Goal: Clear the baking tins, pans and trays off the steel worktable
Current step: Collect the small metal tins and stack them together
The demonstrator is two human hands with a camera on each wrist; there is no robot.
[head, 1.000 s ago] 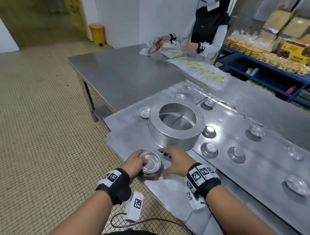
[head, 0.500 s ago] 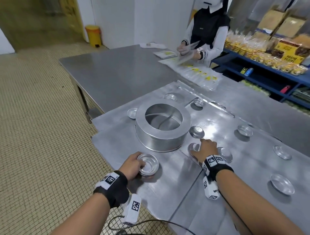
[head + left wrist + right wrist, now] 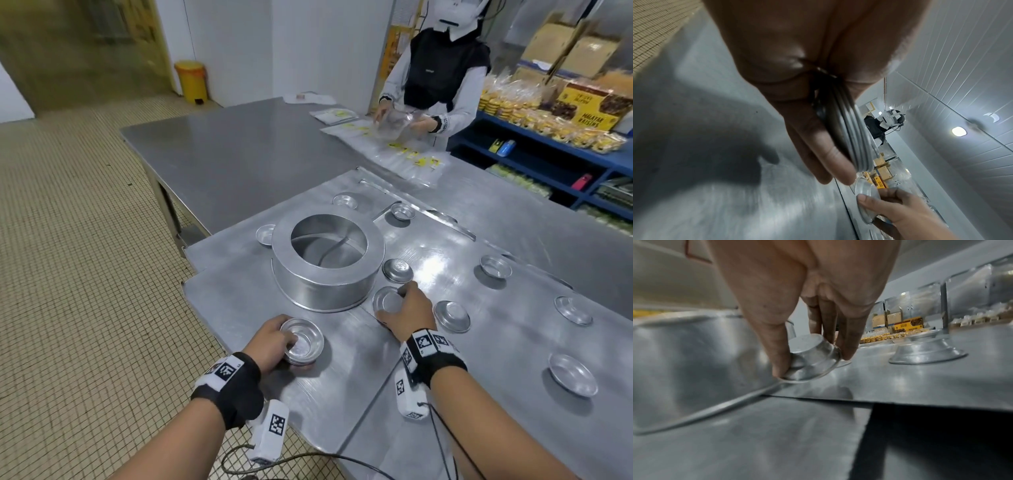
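Note:
My left hand [image 3: 274, 339] grips a stack of small round tins [image 3: 303, 341] near the front left of the flat trays [image 3: 342, 383]; the left wrist view shows the stack's rims [image 3: 851, 142] between thumb and fingers. My right hand [image 3: 406, 313] pinches one upturned small tin [image 3: 387, 301] beside the big round cake pan [image 3: 327, 260]. Its thumb and fingers clamp the tilted tin [image 3: 813, 352] in the right wrist view. Several more small tins lie scattered, such as an inverted tin [image 3: 452, 315] and a far right tin [image 3: 572, 374].
The steel worktable [image 3: 239, 161] stretches away to the back. A person [image 3: 442, 68] at its far side handles clear packets [image 3: 404, 150]. Blue shelves [image 3: 548, 150] with packed goods stand at the right. A yellow bin [image 3: 191, 80] and tiled floor lie to the left.
My right hand left the stack in my left hand, reached right past the cake pan and took hold of a small inverted tin there. The left hand kept holding its stack.

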